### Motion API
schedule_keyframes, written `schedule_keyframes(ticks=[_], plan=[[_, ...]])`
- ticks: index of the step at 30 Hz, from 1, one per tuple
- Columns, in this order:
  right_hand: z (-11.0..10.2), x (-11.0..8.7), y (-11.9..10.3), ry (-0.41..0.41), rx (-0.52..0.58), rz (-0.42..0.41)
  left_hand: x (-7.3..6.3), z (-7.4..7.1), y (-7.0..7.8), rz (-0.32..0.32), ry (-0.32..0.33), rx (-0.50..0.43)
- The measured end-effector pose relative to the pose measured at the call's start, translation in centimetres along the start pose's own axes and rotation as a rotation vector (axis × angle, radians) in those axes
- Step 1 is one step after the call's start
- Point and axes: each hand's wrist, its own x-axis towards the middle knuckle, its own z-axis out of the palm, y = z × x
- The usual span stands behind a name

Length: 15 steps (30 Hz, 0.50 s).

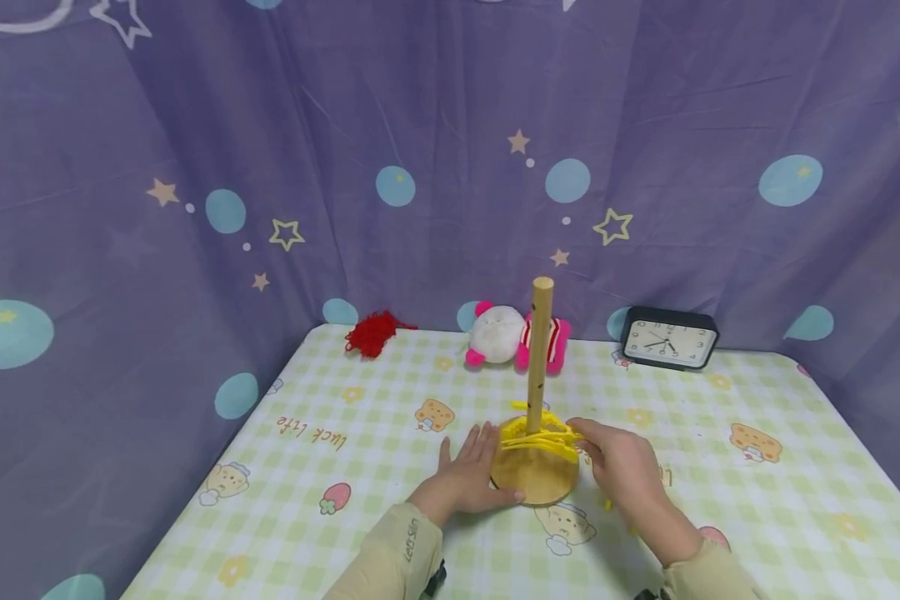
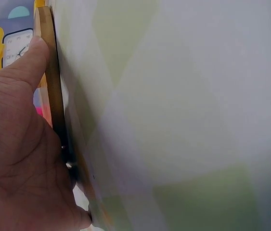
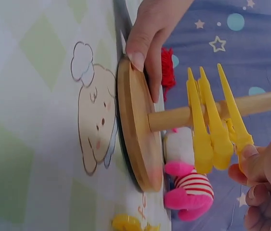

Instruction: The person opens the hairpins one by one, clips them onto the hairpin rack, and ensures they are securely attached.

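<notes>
A wooden stand has a round base (image 1: 535, 482) and an upright post (image 1: 540, 350). Around the low part of the post sit several yellow tapered plastic clips (image 3: 203, 144), stacked one above another. My right hand (image 1: 624, 467) pinches the broad end of the uppermost clip (image 3: 241, 137) between thumb and fingers. My left hand (image 1: 467, 479) rests against the left side of the base, fingers mostly straight, thumb (image 2: 36, 53) at its front edge. More yellow pieces (image 3: 127, 222) lie on the tablecloth by the right hand, partly hidden in the head view.
Behind the post lies a pink and white plush toy (image 1: 498, 335). A black-framed clock (image 1: 670, 338) stands at the back right, and a red yarn bundle (image 1: 372, 335) lies at the back left. A purple curtain (image 1: 450, 100) hangs beyond the checked tablecloth (image 1: 390, 467).
</notes>
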Motion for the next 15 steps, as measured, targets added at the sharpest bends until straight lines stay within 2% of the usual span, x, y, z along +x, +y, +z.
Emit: schedule_keyframes(ticks=[8,15], plan=[[0.26,0.44,-0.58,-0.096,-0.004,0.011,-0.49,-0.39,0.45,0.012,0.007,0.000],[-0.20,0.28,-0.20,-0.224,0.099,0.049,-0.05,-0.11,0.15,0.007,0.004,0.019]])
